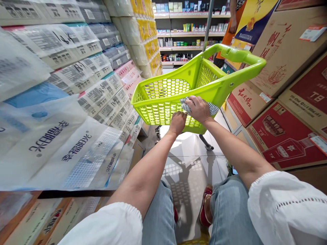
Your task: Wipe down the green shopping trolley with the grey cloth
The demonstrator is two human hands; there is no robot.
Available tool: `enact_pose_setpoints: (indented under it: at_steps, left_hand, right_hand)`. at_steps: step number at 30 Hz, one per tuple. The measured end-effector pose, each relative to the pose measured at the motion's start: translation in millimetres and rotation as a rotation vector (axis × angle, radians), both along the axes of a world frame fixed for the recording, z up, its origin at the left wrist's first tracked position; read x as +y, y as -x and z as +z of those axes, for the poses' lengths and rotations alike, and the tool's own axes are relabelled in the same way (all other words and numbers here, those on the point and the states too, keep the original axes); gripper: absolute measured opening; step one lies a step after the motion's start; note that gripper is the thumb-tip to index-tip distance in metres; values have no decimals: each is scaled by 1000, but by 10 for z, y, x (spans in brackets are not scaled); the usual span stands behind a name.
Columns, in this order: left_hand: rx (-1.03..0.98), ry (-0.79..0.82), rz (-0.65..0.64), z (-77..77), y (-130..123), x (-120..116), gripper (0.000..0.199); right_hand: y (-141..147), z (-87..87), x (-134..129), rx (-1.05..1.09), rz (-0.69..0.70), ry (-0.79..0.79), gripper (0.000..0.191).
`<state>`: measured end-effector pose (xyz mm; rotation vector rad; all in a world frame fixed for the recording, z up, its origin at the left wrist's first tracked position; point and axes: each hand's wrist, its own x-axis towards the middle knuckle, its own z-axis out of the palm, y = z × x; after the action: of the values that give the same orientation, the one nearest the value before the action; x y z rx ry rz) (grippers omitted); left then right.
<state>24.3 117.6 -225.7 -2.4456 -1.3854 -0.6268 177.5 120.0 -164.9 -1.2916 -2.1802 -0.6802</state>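
Note:
A lime-green shopping cart [153, 85] with a honeycomb-holed basket stands right in front of me. My right hand [198, 108] presses a black-and-white striped cloth [213, 109] against the near side wall of the basket, its fingers curled over the cloth. Lower and to the left, my left hand [178, 121] has its fingers bent against the holed wall of the same basket, just beside the cloth. The left fingertips are partly hidden.
Packs of paper goods [99, 92] are stacked along the left. Cardboard cartons [278, 132] are piled on the right. Behind the cart are shelves of bottles [194, 30] and a person in orange [234, 23]. Pale tiles [184, 170] form the floor.

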Motion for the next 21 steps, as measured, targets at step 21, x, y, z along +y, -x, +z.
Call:
enact_pose_setpoints:
  at_steps: [21]
  left_hand:
    - [-63, 102, 60, -63, -30, 233, 40]
  right_hand:
    - [-191, -979, -27, -303, 163, 220, 35]
